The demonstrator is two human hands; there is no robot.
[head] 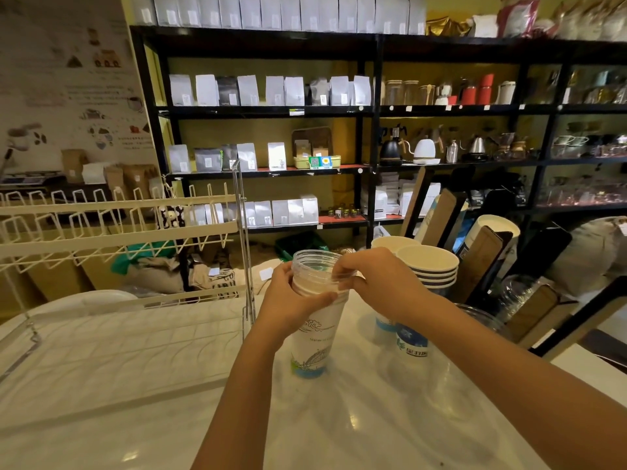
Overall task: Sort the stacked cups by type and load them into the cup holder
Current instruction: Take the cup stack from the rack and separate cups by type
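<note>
Clear plastic, ribbed at the rim: the top cup (315, 270) sits nested in a frosted printed cup (314, 337) whose base rests on the white marble counter (390, 418), roughly centre frame. I see the left hand (288, 300) wrapped around the upper part of the frosted cup, thumb across its front, clenched on it. The right hand (380, 279) comes in from the right, fingertips (342, 268) pinching the clear cup's rim on the near right side. Just right of the hands stands a stack of white paper cups (429, 266) with dark bands at the rims and blue print lower down; a second paper stack (390, 242) sits behind it, touching or nearly so, I cannot tell which. Further right, leaning brown and black boards (475, 262) and a white cylindrical tube (502, 225) among them. To the left, a cream wire rack (112, 228) with rows of prongs stands over a white tray (118, 340), its prongs bare on the side I can see. Behind, black shelving (373, 110) carries white pouches, kettles and jars.
</note>
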